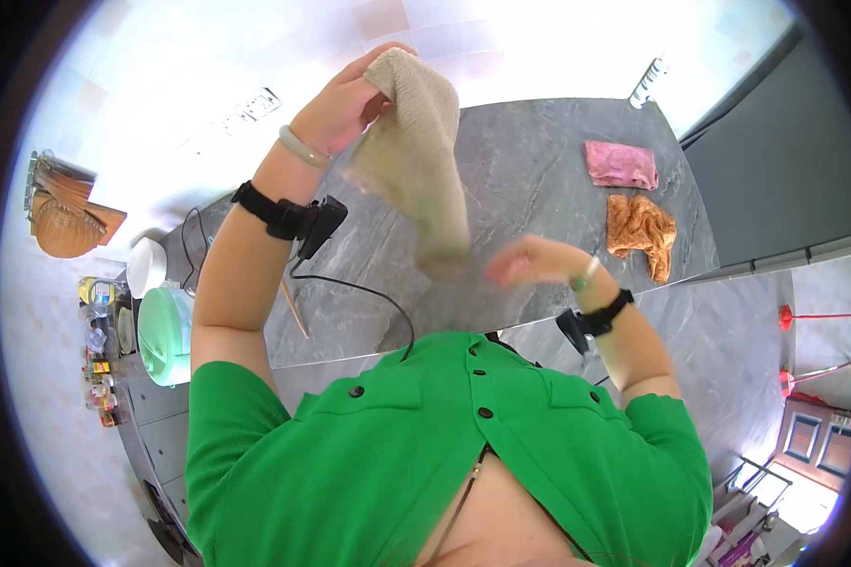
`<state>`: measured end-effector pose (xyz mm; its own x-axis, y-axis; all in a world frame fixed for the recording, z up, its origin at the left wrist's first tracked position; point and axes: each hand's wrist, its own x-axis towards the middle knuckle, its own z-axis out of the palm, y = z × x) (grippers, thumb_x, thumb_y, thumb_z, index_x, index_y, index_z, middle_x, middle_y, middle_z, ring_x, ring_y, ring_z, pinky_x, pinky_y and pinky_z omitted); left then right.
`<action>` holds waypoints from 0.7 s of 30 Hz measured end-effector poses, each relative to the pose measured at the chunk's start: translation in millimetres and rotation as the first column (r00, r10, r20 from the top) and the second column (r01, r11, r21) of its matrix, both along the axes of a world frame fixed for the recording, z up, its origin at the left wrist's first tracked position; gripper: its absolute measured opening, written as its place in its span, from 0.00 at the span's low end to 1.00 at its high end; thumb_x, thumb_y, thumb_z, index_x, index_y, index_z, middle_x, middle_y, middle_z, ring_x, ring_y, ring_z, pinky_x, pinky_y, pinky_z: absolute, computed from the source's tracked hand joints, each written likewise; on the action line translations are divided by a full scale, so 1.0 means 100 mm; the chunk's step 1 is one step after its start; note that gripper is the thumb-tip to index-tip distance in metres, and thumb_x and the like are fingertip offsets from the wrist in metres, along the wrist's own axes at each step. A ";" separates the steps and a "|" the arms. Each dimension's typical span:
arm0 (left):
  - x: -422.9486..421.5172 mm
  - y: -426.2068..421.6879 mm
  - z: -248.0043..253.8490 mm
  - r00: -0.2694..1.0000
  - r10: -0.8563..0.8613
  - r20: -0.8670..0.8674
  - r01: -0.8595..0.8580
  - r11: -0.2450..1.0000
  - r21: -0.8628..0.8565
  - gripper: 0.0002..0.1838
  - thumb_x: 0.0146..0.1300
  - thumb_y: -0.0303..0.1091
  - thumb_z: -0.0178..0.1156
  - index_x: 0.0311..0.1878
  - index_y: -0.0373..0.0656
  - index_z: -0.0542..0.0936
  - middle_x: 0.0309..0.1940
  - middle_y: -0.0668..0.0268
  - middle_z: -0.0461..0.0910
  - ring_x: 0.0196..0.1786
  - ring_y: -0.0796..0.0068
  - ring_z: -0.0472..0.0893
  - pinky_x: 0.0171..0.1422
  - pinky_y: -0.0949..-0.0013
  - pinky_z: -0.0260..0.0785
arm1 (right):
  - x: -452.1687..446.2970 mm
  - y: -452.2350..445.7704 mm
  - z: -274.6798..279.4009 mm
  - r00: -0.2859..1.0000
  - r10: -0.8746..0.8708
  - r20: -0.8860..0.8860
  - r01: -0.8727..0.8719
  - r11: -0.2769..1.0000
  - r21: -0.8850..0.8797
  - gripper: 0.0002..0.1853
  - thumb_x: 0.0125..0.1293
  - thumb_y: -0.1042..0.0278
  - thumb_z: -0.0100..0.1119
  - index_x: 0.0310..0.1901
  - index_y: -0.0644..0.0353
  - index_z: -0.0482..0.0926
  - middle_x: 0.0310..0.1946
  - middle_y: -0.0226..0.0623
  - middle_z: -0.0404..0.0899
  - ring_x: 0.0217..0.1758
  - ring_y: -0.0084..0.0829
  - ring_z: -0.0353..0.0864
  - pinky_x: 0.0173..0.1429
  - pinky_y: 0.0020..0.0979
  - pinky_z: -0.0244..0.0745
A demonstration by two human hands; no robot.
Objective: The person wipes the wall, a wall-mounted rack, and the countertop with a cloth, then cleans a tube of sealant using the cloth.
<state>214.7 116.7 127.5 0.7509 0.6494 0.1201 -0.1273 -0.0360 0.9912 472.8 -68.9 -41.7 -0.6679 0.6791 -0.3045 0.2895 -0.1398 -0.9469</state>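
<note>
My left hand is raised over the grey marble counter, its fingers gripping the top edge of a beige cloth. The cloth hangs down towards the counter, and its lower end is blurred. My right hand is lower and to the right, apart from the cloth, blurred by motion, with nothing visible in it. On the right part of the counter lie a folded pink cloth and, just below it, a crumpled orange-brown cloth.
A white and green can stands at the counter's back right. A stick and a black cable lie at the left. Further left are a green lidded bucket, a white bowl and several jars. Wooden boards hang on the wall.
</note>
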 end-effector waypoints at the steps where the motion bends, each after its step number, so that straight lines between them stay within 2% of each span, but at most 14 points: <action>1: 0.01 -0.05 0.07 0.999 -0.038 0.034 0.038 0.999 -0.007 0.17 0.69 0.39 0.48 0.57 0.44 0.71 0.47 0.69 0.75 0.51 0.79 0.74 0.56 0.70 0.68 | -0.05 0.12 -0.06 0.961 -0.260 -0.096 0.246 0.960 -0.134 0.22 0.58 0.56 0.64 0.51 0.59 0.77 0.51 0.35 0.76 0.49 0.26 0.77 0.49 0.30 0.73; 2: 0.02 -0.11 0.17 0.995 -0.073 0.068 0.074 0.997 -0.015 0.18 0.68 0.40 0.49 0.57 0.44 0.71 0.47 0.69 0.75 0.51 0.79 0.74 0.56 0.71 0.68 | -0.12 0.25 -0.12 0.848 -0.507 -0.153 0.453 0.844 -0.286 0.23 0.59 0.55 0.64 0.52 0.58 0.77 0.51 0.36 0.76 0.49 0.27 0.76 0.49 0.29 0.73; 3: 0.03 -0.16 0.25 0.989 -0.106 0.102 0.109 0.994 -0.022 0.18 0.67 0.42 0.50 0.56 0.44 0.72 0.47 0.69 0.75 0.51 0.80 0.74 0.56 0.72 0.68 | -0.20 0.38 -0.13 0.674 -0.720 -0.164 0.603 0.665 -0.441 0.23 0.60 0.53 0.63 0.53 0.58 0.77 0.50 0.36 0.76 0.49 0.27 0.76 0.49 0.29 0.72; 6: 0.02 -0.18 0.43 0.992 -0.094 0.082 0.085 0.991 0.107 0.17 0.66 0.44 0.52 0.51 0.43 0.73 0.45 0.70 0.75 0.49 0.80 0.75 0.54 0.73 0.68 | -0.45 0.70 -0.01 0.604 -0.682 -0.412 0.419 0.712 -0.563 0.23 0.63 0.52 0.60 0.53 0.58 0.76 0.43 0.34 0.79 0.45 0.25 0.76 0.49 0.27 0.70; 9: -0.15 -0.10 0.57 0.997 -0.022 0.068 0.008 0.979 0.202 0.12 0.65 0.40 0.53 0.46 0.43 0.73 0.41 0.72 0.74 0.44 0.82 0.75 0.50 0.76 0.68 | -0.55 0.88 0.37 0.763 -0.562 -0.319 0.503 0.826 -0.252 0.22 0.63 0.52 0.60 0.51 0.61 0.78 0.30 0.28 0.78 0.32 0.20 0.75 0.36 0.23 0.70; 12: -0.51 -0.02 0.79 0.985 0.125 -0.122 -0.079 0.942 0.326 0.08 0.64 0.35 0.54 0.43 0.44 0.73 0.35 0.74 0.73 0.38 0.84 0.73 0.45 0.78 0.66 | -0.19 1.10 0.84 0.903 -0.428 -0.031 0.428 0.896 0.115 0.17 0.62 0.54 0.60 0.40 0.63 0.81 0.20 0.25 0.73 0.21 0.16 0.68 0.24 0.22 0.61; 14: -0.82 0.08 0.78 0.959 0.132 -0.251 -0.034 0.932 0.360 0.10 0.62 0.29 0.54 0.46 0.44 0.75 0.36 0.76 0.74 0.39 0.83 0.74 0.44 0.77 0.68 | 0.09 1.29 1.12 0.852 -0.516 0.087 0.471 0.830 0.299 0.12 0.64 0.62 0.56 0.29 0.61 0.79 0.13 0.23 0.67 0.14 0.14 0.60 0.20 0.21 0.57; 15: -0.92 0.13 0.77 0.942 0.143 -0.305 -0.014 0.921 0.388 0.12 0.61 0.26 0.54 0.48 0.44 0.75 0.36 0.77 0.75 0.40 0.83 0.75 0.44 0.76 0.69 | 0.22 1.33 1.36 0.847 -0.503 0.173 0.416 0.829 0.374 0.14 0.63 0.62 0.56 0.23 0.61 0.76 0.11 0.24 0.66 0.14 0.15 0.60 0.19 0.22 0.56; 16: -0.95 0.15 0.77 0.906 0.108 -0.410 0.096 0.889 0.448 0.11 0.58 0.24 0.56 0.44 0.44 0.75 0.35 0.74 0.75 0.38 0.81 0.75 0.42 0.75 0.69 | 0.32 1.43 1.47 0.843 -0.503 0.191 0.393 0.819 0.418 0.16 0.61 0.61 0.58 0.20 0.61 0.76 0.09 0.25 0.66 0.14 0.16 0.61 0.19 0.23 0.56; 17: -0.98 0.14 0.80 0.854 0.103 -0.510 0.200 0.840 0.505 0.10 0.54 0.22 0.57 0.41 0.44 0.74 0.33 0.72 0.75 0.36 0.78 0.75 0.40 0.73 0.68 | 0.38 1.48 1.69 0.807 -0.527 0.268 0.287 0.746 0.601 0.15 0.59 0.62 0.59 0.20 0.62 0.76 0.10 0.26 0.67 0.13 0.16 0.63 0.20 0.23 0.57; 19: -0.94 -0.04 0.84 0.711 0.397 -0.580 0.304 0.570 0.763 0.10 0.51 0.19 0.56 0.37 0.44 0.71 0.30 0.63 0.75 0.33 0.67 0.76 0.38 0.67 0.69 | 0.41 1.52 2.18 0.766 -0.521 0.377 0.164 0.725 0.670 0.12 0.58 0.65 0.60 0.21 0.62 0.78 0.10 0.28 0.69 0.12 0.17 0.64 0.19 0.23 0.58; 20: -0.96 0.00 0.70 0.718 0.452 -0.529 0.292 0.494 0.819 0.10 0.51 0.19 0.55 0.36 0.43 0.71 0.30 0.59 0.75 0.33 0.61 0.76 0.37 0.63 0.69 | 0.41 1.61 2.29 0.766 -0.572 0.294 0.288 0.714 0.639 0.13 0.59 0.64 0.60 0.22 0.64 0.78 0.10 0.30 0.70 0.11 0.19 0.67 0.17 0.24 0.61; 21: -0.97 0.09 0.61 0.723 0.494 -0.483 0.287 0.422 0.860 0.09 0.52 0.19 0.54 0.36 0.42 0.70 0.30 0.55 0.75 0.33 0.54 0.77 0.37 0.60 0.69 | 0.41 1.72 2.46 0.723 -0.607 0.330 0.245 0.673 0.698 0.13 0.60 0.63 0.59 0.23 0.64 0.78 0.11 0.32 0.72 0.12 0.21 0.69 0.17 0.25 0.64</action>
<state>117.2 125.8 188.7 0.8044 0.5538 0.2153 0.5211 -0.8316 0.1919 514.2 103.4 204.0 -0.1198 0.9910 0.0602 0.7863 0.1318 -0.6036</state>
